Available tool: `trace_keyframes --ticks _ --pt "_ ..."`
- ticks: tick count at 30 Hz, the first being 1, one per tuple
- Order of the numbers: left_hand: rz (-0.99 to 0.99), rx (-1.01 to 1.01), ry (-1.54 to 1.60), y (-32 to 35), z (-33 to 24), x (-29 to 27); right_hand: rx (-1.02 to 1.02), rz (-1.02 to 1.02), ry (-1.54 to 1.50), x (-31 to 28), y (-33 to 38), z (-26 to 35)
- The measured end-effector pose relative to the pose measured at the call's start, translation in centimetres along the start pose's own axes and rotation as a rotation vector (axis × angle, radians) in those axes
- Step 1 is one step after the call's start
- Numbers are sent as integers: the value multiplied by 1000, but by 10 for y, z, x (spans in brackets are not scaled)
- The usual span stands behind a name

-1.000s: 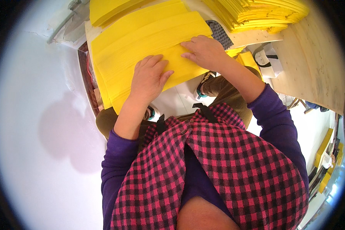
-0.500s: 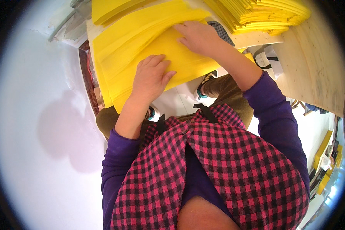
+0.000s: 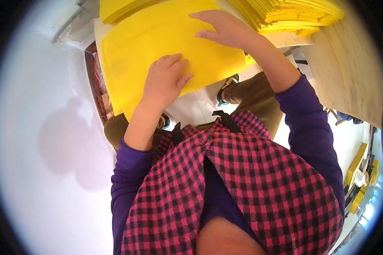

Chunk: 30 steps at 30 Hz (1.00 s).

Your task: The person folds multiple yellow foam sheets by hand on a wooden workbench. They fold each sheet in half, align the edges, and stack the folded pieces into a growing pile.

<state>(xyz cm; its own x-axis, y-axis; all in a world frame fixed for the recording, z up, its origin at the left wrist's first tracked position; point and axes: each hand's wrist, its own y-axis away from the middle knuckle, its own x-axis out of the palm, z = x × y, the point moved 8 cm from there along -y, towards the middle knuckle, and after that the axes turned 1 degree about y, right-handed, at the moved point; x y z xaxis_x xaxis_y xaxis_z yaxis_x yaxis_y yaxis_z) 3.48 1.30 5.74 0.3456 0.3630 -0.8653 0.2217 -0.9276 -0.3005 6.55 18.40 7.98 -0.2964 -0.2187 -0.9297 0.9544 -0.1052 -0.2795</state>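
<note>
Yellow sheet [image 3: 157, 42] lies flat on the left part of the desk [image 3: 287, 40], its lower border covering the desk's near edge on the person's side. A further yellow layer shows along the sheet's left border. Left hand [image 3: 164, 80]: placed palm down on the sheet, toward the desk's near edge. Its fingers are slightly bent and close together, the thumb apart from them; nothing is clamped. Right hand [image 3: 225, 29]: positioned over the sheet's right side, farther from the near edge. Its fingers are extended and together, with the thumb spread away and a gap between. From where I stand, I cannot tell whether these fingertips touch the sheet. A yellow stack [image 3: 125, 9] sits just beyond the sheet, along the desk's left edge. A thick layered pile [image 3: 295, 19], also yellow, occupies the desk's right side, set back from the near edge. The person wears purple sleeves [image 3: 308, 112], a red-and-black checked garment [image 3: 259, 170] and brown trousers [image 3: 253, 95]. One shoe [image 3: 230, 83] shows below the sheet's lower border.
</note>
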Motion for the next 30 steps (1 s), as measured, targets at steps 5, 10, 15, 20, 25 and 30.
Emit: trace_keyframes --ticks 5,10,15,20,25,30 --pt "15 -43 -110 18 -1 -10 -62 64 0 4 70 23" --pt "66 -123 -263 57 1 -14 -59 5 72 21 101 51" --pt "41 -223 -347 80 18 -14 -21 6 107 43 100 59" --pt "27 -220 -358 89 25 -19 -59 -12 99 43 96 56" --pt "-4 -205 -351 95 30 -33 -100 -30 103 34 94 55" --pt "-72 -198 -325 105 38 -55 -96 -25 46 23 81 54"
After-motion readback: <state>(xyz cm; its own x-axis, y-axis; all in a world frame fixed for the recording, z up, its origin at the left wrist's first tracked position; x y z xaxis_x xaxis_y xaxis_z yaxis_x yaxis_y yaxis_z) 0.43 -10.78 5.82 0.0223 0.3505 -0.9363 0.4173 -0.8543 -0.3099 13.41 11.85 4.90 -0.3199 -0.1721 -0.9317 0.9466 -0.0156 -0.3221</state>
